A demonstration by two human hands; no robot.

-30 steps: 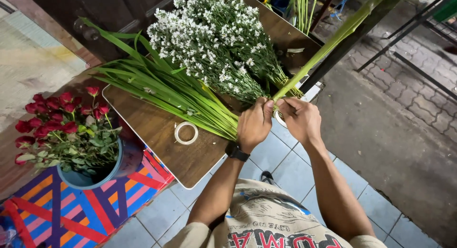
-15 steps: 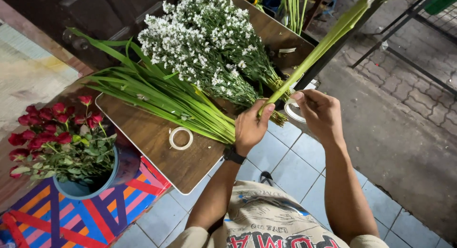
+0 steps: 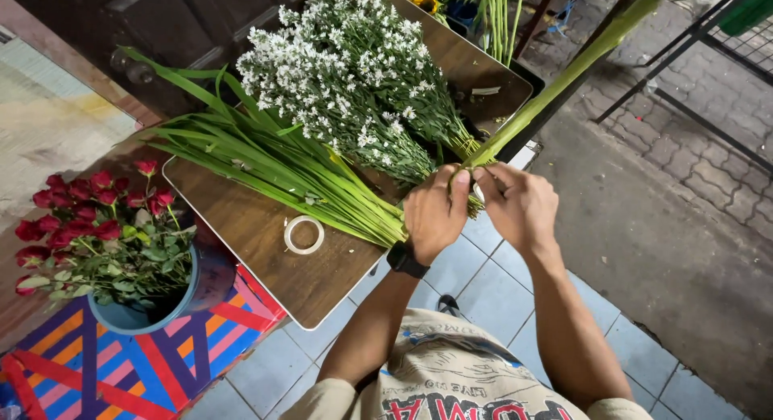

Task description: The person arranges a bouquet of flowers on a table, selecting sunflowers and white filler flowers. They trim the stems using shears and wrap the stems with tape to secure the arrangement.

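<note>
A brown wooden table (image 3: 266, 251) with rounded corners is standing over a floor of pale blue tiles (image 3: 483, 267), with grey paving stretching away on the right. Seen from the head camera, a bundle of long green leaves (image 3: 266, 158) is lying across the tabletop, its tips fanning out to the far left, and a bunch of small white flowers (image 3: 354, 74) is resting just behind it, the heads pointing far and the stems running near and right. A roll of white tape (image 3: 303, 235) is lying flat on the bare wood, just near the leaves.

At the table's right near edge the left hand (image 3: 435, 215), with a black watch on its wrist, is clenching around the gathered stems where the leaves and flowers meet. The right hand (image 3: 519, 206) is touching it from the right, its fingertips pinching at the same spot; what exactly they are gripping is too small to tell. A long green stalk (image 3: 564, 78) is rising from the hands toward the far right.

On the left, a blue pot (image 3: 153, 307) of red roses (image 3: 88, 206) is sitting on a bright striped mat (image 3: 161, 372).
</note>
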